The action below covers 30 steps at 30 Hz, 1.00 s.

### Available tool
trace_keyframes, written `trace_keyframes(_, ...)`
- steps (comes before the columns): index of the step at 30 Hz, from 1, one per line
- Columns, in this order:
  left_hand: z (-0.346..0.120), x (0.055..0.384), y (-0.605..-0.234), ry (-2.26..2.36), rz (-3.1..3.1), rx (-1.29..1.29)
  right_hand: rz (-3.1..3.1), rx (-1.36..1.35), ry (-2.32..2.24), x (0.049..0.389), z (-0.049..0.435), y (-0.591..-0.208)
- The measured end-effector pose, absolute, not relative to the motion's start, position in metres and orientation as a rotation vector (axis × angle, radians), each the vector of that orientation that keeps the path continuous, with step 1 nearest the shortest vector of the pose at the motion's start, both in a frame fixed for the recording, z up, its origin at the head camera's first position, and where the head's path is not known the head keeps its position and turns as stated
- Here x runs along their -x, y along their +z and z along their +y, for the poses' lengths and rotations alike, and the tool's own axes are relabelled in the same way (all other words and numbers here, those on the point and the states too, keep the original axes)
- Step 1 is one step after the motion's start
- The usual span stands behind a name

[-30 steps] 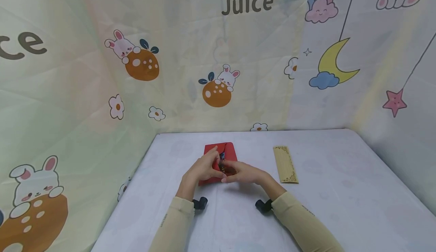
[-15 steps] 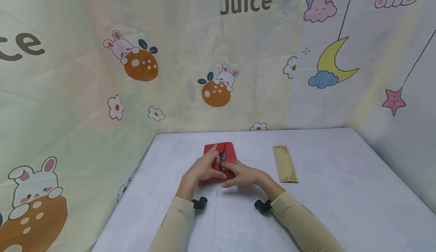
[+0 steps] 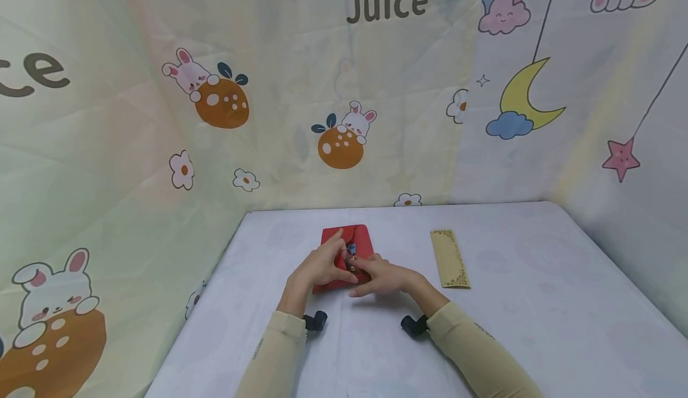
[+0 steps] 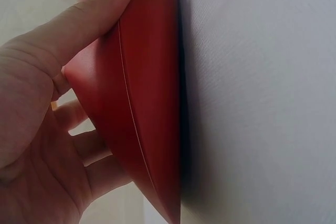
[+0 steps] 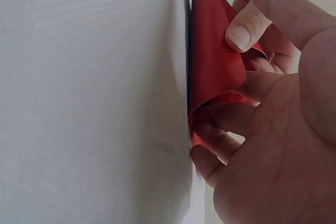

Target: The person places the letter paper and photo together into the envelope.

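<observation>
A red paper envelope [image 3: 366, 241] lies on the table near the middle, with a dark, multicoloured patch showing between the hands. My left hand [image 3: 321, 264] grips its left part; in the left wrist view the thumb presses on the raised, creased red paper [image 4: 149, 72]. From the right, my right hand [image 3: 391, 276] reaches over the envelope with thumb and forefinger spread apart. In the right wrist view its lower fingers [image 5: 210, 135] touch the envelope's curved edge, while the left thumb [image 5: 244, 35] presses the paper above. Some fingertips are hidden behind the paper.
A long gold strip [image 3: 450, 259] with ornate patterned ends lies to the right of the hands. The white table [image 3: 510, 326] is bordered by cloth walls [image 3: 290, 75] printed with rabbits, flowers and a moon. Black wrist cameras [image 3: 316, 321] sit just above the table.
My right thumb has moved away from the left thumb, and the right fingers have spread wider over the envelope. The left hand and the gold strip keep their places.
</observation>
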<state>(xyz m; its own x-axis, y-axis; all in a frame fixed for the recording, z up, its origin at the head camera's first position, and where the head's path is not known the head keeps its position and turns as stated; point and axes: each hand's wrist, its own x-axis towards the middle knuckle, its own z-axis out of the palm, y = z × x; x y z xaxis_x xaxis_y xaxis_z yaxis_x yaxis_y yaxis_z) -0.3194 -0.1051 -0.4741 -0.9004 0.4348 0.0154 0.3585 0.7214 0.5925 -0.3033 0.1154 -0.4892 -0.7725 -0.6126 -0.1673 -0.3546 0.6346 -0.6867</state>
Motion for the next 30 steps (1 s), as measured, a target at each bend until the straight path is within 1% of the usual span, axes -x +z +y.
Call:
trace_keyframes(23,-0.1056,0.3210,-0.4762,0.943,2.795,-0.640,2.514,0.723,-1.066,0.3069,0.1160,-0.4867)
trace_keyframes(30,-0.1056,0.3191,-0.4751,0.965,2.785,-0.630,2.473,0.769,-1.105,0.3068,0.1146,-0.4851)
